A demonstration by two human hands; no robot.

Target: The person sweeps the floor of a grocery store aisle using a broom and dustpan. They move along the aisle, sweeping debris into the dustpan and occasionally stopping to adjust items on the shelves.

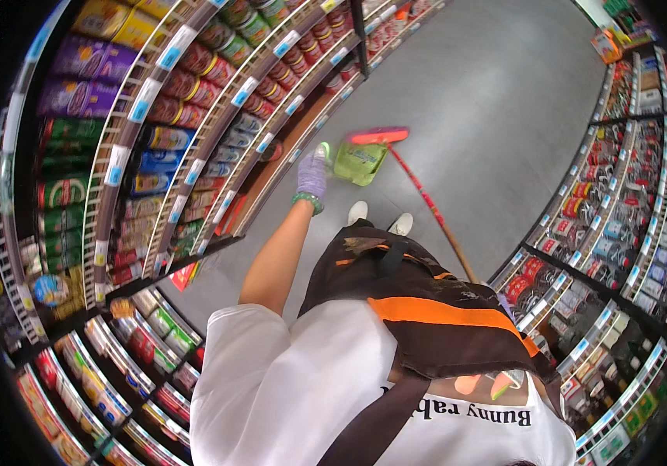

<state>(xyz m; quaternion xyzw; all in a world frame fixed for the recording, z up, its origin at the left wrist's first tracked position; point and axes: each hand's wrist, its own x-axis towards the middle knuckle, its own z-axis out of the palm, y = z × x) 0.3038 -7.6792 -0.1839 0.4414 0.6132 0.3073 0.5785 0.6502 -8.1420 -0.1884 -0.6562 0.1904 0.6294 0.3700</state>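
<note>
My left hand [313, 172], in a purple knit glove with a green bracelet at the wrist, is stretched forward and closed on the light green handle of a dustpan. The green dustpan [361, 163] is low over the grey floor, just right of that hand. Across its far edge lies the broom's pink-orange head [379, 136]. From there the broom's red and wood-coloured handle [429, 204] slants back to my right side. Only a purple patch of my right hand [506, 306] shows at the handle's upper end; the apron hides its fingers.
Shelves of cans and jars [205, 99] line the left side of the aisle, with drink bottles [584, 204] on shelves to the right. Packaged goods [117, 355] fill shelving at lower left. My white shoes [401, 224] stand behind the dustpan on the grey floor [485, 105].
</note>
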